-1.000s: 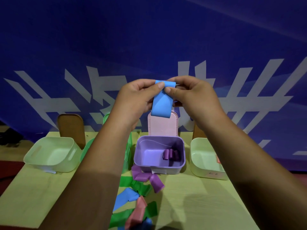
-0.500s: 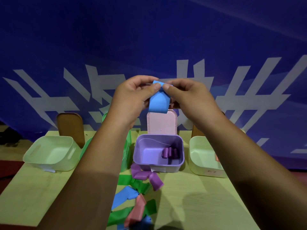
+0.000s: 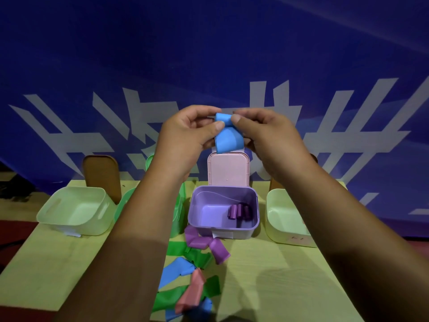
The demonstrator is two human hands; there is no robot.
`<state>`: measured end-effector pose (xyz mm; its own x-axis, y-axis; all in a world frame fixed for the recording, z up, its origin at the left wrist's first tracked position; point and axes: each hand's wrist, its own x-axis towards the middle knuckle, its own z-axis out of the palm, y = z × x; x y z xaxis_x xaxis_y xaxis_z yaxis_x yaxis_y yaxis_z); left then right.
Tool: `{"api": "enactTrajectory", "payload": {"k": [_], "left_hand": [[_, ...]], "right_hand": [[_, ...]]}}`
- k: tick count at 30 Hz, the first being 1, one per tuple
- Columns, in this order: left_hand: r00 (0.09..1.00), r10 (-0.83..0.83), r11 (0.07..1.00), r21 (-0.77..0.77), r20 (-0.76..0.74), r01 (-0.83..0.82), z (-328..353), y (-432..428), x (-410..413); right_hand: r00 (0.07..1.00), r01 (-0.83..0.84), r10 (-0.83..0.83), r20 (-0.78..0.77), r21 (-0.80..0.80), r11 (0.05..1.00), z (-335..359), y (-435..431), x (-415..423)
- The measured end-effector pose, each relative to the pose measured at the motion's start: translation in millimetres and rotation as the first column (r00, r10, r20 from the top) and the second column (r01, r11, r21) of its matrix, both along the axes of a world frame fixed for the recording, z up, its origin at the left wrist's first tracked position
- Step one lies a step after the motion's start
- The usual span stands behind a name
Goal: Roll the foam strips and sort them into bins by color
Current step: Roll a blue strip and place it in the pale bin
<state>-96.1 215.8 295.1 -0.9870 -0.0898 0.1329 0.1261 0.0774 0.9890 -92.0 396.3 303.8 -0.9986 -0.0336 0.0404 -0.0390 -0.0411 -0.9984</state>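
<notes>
The left hand (image 3: 185,133) and right hand (image 3: 262,133) were up over the purple bin (image 3: 202,226), each grip closed in a thumb-and-finger pinch on the rolled top of a blue foam strip (image 3: 228,140), whose tail hung loose. Unrolled strips (image 3: 171,297) lay on the worktop (image 3: 267,275).

1. A blue strip (image 3: 228,139) is seen above the purple bin (image 3: 246,232).
2. Inside it, purple rolls (image 3: 239,211) are kept.
3. A pink lid (image 3: 228,169) is seen behind it.
4. A blue banner (image 3: 209,54) with white strokes is hung behind it.
</notes>
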Motion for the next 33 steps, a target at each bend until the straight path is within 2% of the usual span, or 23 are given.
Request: {"api": "enactTrajectory", "payload": {"k": [3, 8, 11, 18, 22, 25, 33], "left_hand": [[1.0, -0.027, 1.0, -0.006, 0.002, 0.027, 1, 0, 3], [0.994, -0.039, 0.992, 0.12, 0.099, 0.027, 5, 2, 8], [0.989, -0.066, 0.989, 0.143, 0.134, 0.047, 9, 4, 11], [0.99, -0.055, 0.99, 0.133, 0.127, 0.038, 13, 8, 14], [0.994, 0.011, 0.992, 0.125, 0.106, -0.025, 11, 6, 10], [0.996, -0.006, 0.993, 0.116, 0.085, -0.004, 8, 1, 8], [0.995, -0.011, 0.985, 0.174, 0.103, -0.007, 4, 0, 12]], "right_hand": [[1.0, -0.008, 0.008, 0.007, -0.027, 1.0, 0, 1, 4], [0.999, 0.042, -0.042, -0.026, -0.003, 0.999, 1, -1, 5], [0.996, 0.051, -0.049, -0.07, 0.037, 0.998, 2, 0, 5], [0.991, 0.081, -0.063, -0.122, 0.144, 0.986, -1, -3, 9], [0.988, 0.049, -0.031, -0.151, 0.116, 0.992, -4, -4, 13], [0.984, 0.047, -0.021, -0.177, 0.144, 0.989, -5, -3, 14], [0.989, -0.02, 0.049, -0.142, 0.2, 0.98, -10, -7, 13]]}}
